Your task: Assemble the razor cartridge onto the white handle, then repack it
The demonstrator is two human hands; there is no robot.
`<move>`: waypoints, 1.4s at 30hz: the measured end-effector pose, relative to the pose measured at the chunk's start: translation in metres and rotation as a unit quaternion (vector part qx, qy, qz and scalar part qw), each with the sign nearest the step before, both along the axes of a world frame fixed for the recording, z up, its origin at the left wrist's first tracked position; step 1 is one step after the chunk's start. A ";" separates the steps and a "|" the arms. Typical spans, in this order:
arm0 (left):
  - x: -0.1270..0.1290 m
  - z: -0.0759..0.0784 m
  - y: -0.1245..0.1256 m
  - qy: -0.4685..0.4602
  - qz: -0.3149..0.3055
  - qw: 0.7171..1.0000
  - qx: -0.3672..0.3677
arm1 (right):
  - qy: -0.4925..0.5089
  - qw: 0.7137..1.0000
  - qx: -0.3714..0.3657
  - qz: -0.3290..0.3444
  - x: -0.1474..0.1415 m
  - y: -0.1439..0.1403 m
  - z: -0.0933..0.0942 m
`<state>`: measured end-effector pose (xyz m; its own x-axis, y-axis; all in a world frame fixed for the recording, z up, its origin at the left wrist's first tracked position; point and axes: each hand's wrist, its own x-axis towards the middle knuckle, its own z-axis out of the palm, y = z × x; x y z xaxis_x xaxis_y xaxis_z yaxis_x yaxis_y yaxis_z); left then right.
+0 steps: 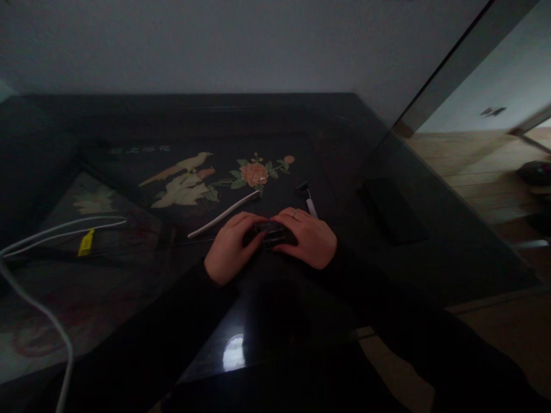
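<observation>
Between both hands, low over the dark table, is a small black glossy object (272,235); the dim light hides its exact kind. My left hand (235,244) closes on its left side with thumb and fingers. On its right side, my right hand (307,236), with a ring on one finger, grips it as well. Just beyond my left hand lies a thin pale stick-like strip (224,215) with a dark far end. Past my right hand rests a razor-shaped tool (309,198) with a dark head and light handle, its near end by my fingers.
A flower and bird picture (253,173) shows on the glossy dark tabletop (336,126). At right lies a black flat rectangular thing (394,210). On the left run white cables (38,312) near a yellow tag (86,242). A wall (193,46) stands behind the table.
</observation>
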<state>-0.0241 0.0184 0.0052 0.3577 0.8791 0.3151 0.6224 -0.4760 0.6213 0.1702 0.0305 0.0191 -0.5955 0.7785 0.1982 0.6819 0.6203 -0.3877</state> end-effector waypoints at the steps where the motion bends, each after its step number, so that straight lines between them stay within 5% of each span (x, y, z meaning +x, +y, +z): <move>1: 0.000 0.001 0.000 -0.006 0.002 1.000 0.008 | 0.002 1.000 0.006 0.000 0.000 0.000 0.000; 13: 0.001 0.010 -0.005 -0.051 -0.003 0.996 0.067 | 0.038 0.996 0.079 0.016 0.007 0.001 0.010; 19: 0.002 0.008 -0.008 -0.029 -0.023 0.996 0.085 | 0.057 0.991 0.116 -0.016 0.041 0.018 0.019; 29: 0.001 0.003 -0.005 0.012 -0.038 0.997 0.062 | 0.042 0.992 0.035 -0.111 0.124 0.052 0.016; 42: 0.002 -0.001 -0.004 0.027 -0.053 0.997 0.056 | -0.061 0.992 -0.043 -0.098 0.134 0.060 0.003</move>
